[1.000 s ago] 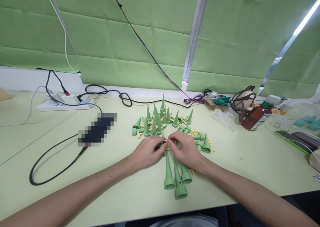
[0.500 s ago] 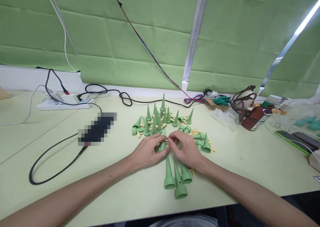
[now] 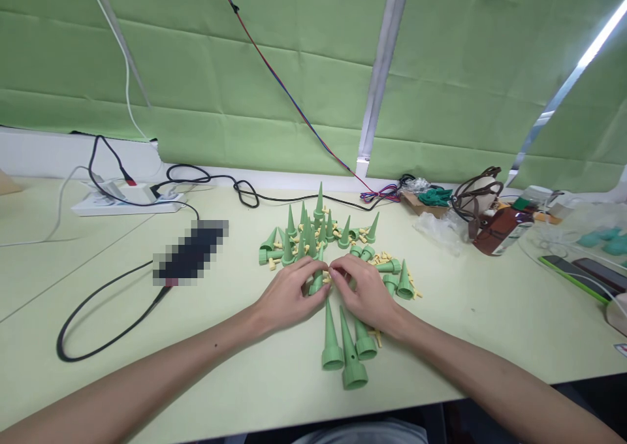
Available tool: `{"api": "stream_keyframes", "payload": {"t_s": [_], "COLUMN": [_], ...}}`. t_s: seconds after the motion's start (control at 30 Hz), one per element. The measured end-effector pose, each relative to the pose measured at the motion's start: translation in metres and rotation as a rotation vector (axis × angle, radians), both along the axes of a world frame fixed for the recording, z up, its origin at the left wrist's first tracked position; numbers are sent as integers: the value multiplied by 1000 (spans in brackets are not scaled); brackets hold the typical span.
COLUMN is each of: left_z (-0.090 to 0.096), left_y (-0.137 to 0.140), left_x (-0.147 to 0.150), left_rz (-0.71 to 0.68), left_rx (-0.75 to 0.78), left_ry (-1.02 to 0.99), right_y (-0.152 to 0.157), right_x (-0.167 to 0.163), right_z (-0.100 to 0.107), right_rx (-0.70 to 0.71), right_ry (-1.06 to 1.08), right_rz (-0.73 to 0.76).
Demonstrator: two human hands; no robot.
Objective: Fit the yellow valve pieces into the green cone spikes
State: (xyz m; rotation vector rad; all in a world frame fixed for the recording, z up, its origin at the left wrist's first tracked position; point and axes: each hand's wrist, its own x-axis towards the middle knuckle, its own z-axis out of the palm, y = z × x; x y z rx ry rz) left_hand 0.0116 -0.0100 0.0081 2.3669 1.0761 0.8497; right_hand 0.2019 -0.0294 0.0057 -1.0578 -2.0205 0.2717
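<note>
My left hand (image 3: 294,292) is closed around a green plastic watering spike (image 3: 317,282), its wide collar toward me and its tip away. Fingers of my right hand (image 3: 366,292) are pinched at the spike's side, nearly touching my left fingertips. A small yellow plastic valve (image 3: 326,276) shows between the fingertips, partly hidden. Closer to me lie loose green spikes (image 3: 353,369) with hollow collars. Beyond my hands, several spikes (image 3: 319,202) stand upright among scattered yellow valves (image 3: 273,264). More spikes (image 3: 404,282) and valves lie right of my right hand.
On the left are a pixelated dark device (image 3: 191,253) with a looping black cable and a white power strip (image 3: 125,199). A brown bottle (image 3: 503,230), plastic bags (image 3: 438,232), eyeglasses (image 3: 482,199) and phones (image 3: 575,277) lie at right. A green blind (image 3: 245,72) hangs behind the table.
My hands have barely shifted; the fingertips stay together at the spike, which has moved very slightly to the left. The other things on the table have not moved.
</note>
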Motion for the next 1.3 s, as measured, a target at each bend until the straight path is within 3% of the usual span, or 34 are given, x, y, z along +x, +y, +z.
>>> {"api": "stream_keyframes", "payload": {"t_s": [0.83,1.3], "left_z": [-1,-2], "left_y": [2,2], "left_x": [-3,-2], "left_rz": [-14,4], "left_rx": [-9,-28], "left_ry": [17,-24], "right_y": [1,1], "right_x": [1,0], "right_z": [-1,0], "right_rx": [-18,-9], "right_ry": [-87,-55], "right_rz": [90,14]}}
